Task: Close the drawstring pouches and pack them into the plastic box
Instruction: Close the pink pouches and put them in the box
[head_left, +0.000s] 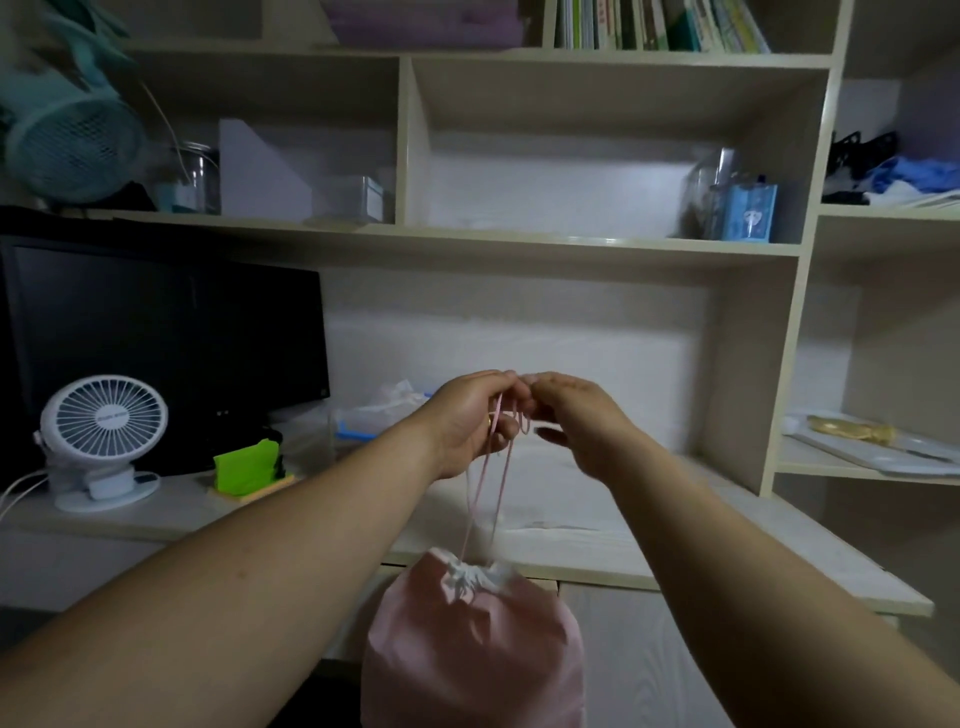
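You see one pouch (470, 644), two hands above it (left hand (467, 423), right hand (579, 423)), and one monitor (166, 343) to its left.

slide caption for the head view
Left hand holds up a cinched pink pouch by its cords, right hand close beside it.

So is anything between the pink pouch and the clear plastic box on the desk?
Nothing visible. The pouch hangs by its strings from the left hand, right hand alongside, before the desk edge; bare desk runs to the box beside the monitor.
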